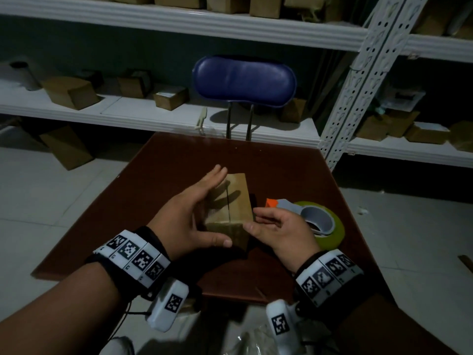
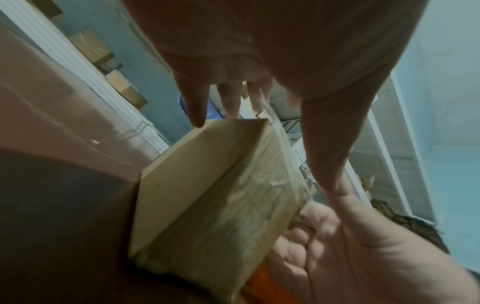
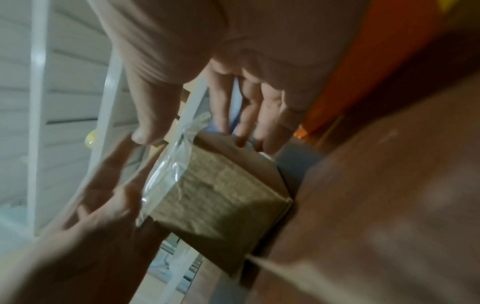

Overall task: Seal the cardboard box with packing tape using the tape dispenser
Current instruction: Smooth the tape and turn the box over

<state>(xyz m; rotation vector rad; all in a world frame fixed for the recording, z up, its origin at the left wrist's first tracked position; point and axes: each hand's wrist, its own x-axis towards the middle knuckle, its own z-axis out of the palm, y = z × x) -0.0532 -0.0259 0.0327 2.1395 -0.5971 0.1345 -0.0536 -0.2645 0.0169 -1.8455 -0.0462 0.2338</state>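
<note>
A small cardboard box (image 1: 236, 190) stands on the dark brown table (image 1: 184, 155), with a dark seam along its top. Clear tape (image 3: 168, 170) lies over its top and near end, and a loose flap sticks up. My left hand (image 1: 202, 208) lies along the box's left side with fingers straight and the thumb on the near face. My right hand (image 1: 271, 226) is at the near right corner, its fingers (image 3: 241, 131) touching the right side. The tape dispenser (image 1: 317, 221), orange and grey with a yellow-green roll, lies on the table just right of the box, behind my right hand.
A blue chair (image 1: 243, 80) stands at the table's far edge. White metal shelving (image 1: 179, 116) with several cardboard boxes runs behind it and to the right. Another box (image 1: 66, 147) lies on the tiled floor to the left. Clear plastic lies below the table's near edge.
</note>
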